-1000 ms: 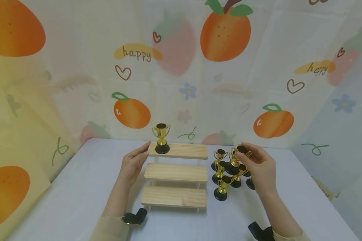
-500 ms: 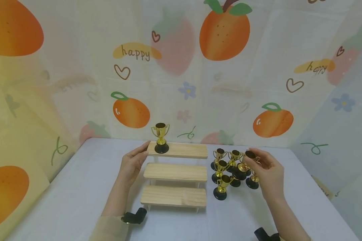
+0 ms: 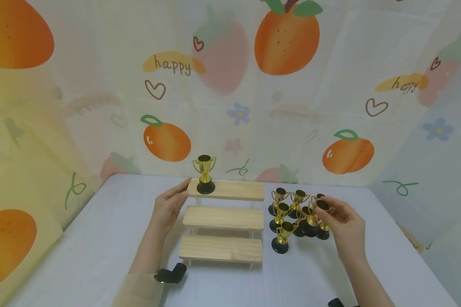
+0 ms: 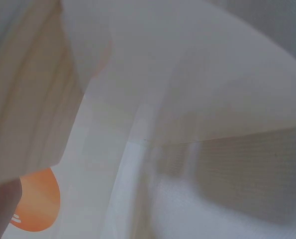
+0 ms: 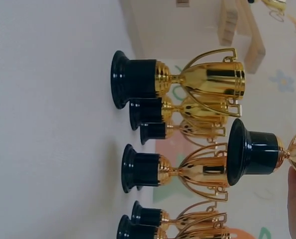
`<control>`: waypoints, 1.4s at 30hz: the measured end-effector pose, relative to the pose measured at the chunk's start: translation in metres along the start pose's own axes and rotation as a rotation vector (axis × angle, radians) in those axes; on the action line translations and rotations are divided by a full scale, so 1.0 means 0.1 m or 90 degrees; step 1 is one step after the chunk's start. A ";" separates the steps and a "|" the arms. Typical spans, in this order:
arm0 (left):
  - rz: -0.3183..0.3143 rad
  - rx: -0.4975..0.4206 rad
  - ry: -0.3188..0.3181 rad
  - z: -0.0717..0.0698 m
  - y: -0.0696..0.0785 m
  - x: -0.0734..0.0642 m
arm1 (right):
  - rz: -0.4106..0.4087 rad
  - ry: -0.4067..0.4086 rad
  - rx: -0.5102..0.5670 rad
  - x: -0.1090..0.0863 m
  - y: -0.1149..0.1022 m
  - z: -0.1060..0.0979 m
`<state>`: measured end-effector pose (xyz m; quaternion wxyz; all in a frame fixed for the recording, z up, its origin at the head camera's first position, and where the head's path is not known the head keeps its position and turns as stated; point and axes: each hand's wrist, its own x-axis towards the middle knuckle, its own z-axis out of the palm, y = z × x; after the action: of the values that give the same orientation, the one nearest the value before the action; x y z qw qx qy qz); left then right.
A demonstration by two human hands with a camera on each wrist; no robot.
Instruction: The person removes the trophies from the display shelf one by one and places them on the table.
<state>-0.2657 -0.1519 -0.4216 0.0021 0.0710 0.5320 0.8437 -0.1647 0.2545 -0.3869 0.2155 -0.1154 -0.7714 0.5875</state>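
Note:
A three-tier wooden display stand [image 3: 224, 217] rises in steps on the white table. My left hand [image 3: 169, 211] touches the left end of its top board with straight fingers; in the left wrist view a fingertip [image 4: 3, 204] meets the board's corner. One gold trophy cup [image 3: 205, 170] with a black base is upright on that board, at its left. My right hand [image 3: 347, 228] pinches another trophy cup [image 5: 262, 153] by its upper part, its base raised off the table in the right wrist view. Several matching trophy cups [image 3: 282, 236] stand just left of this hand, partly hidden behind the held one.
The white table [image 3: 100, 238] runs back to a fruit-print cloth [image 3: 226, 140], which also hangs at both sides. The middle board [image 3: 223, 217] and bottom board [image 3: 220, 249] of the stand carry nothing.
My right hand has moved right and slightly toward me with the held trophy cup, passing over the group of cups. My left hand has stayed at the stand.

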 end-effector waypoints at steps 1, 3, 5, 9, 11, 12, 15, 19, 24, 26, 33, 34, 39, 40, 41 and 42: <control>0.000 0.001 0.002 0.00 0.00 0.00 | 0.006 0.000 0.006 0.00 0.01 0.00; 0.000 0.004 0.002 0.00 0.01 0.00 | 0.011 -0.002 0.013 -0.01 0.03 0.00; 0.000 0.007 0.001 0.00 0.01 0.00 | 0.015 -0.008 0.033 -0.01 0.05 -0.01; 0.000 0.016 -0.003 -0.01 0.00 -0.01 | 0.023 -0.020 0.073 -0.04 0.09 -0.03; 0.000 0.016 -0.003 -0.01 -0.01 0.00 | 0.026 -0.025 0.075 -0.05 0.12 -0.04; 0.000 0.019 -0.005 -0.01 -0.01 0.00 | 0.028 -0.027 0.068 -0.05 0.14 -0.04; 0.002 0.025 -0.009 -0.02 -0.01 0.00 | 0.040 -0.041 0.030 -0.06 0.18 -0.05; 0.003 0.033 -0.012 -0.02 -0.02 0.00 | 0.057 -0.069 -0.023 -0.06 0.24 -0.06; 0.002 0.029 -0.014 -0.01 -0.01 -0.01 | 0.065 -0.101 -0.017 -0.05 0.30 -0.07; 0.003 0.027 -0.013 -0.01 -0.01 -0.01 | 0.063 -0.110 -0.006 -0.05 0.33 -0.07; 0.004 0.027 -0.015 -0.01 -0.01 0.00 | 0.064 -0.129 -0.005 -0.05 0.41 -0.05; 0.004 0.028 -0.014 -0.01 -0.01 0.00 | 0.066 -0.133 -0.006 -0.04 0.41 -0.05; 0.006 0.029 -0.015 -0.02 -0.01 -0.01 | 0.078 -0.157 0.003 -0.04 0.43 -0.05; 0.007 0.027 -0.013 -0.01 -0.01 -0.01 | 0.081 -0.164 0.006 -0.04 0.43 -0.05; 0.007 0.025 -0.013 -0.01 -0.01 -0.01 | 0.082 -0.170 0.005 -0.04 0.43 -0.05; 0.008 0.025 -0.013 -0.02 -0.01 -0.01 | 0.084 -0.178 0.005 -0.04 0.44 -0.05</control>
<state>-0.2651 -0.1532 -0.4232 0.0007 0.0827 0.5478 0.8325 -0.1626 0.2693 -0.4282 0.0674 -0.0823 -0.7824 0.6137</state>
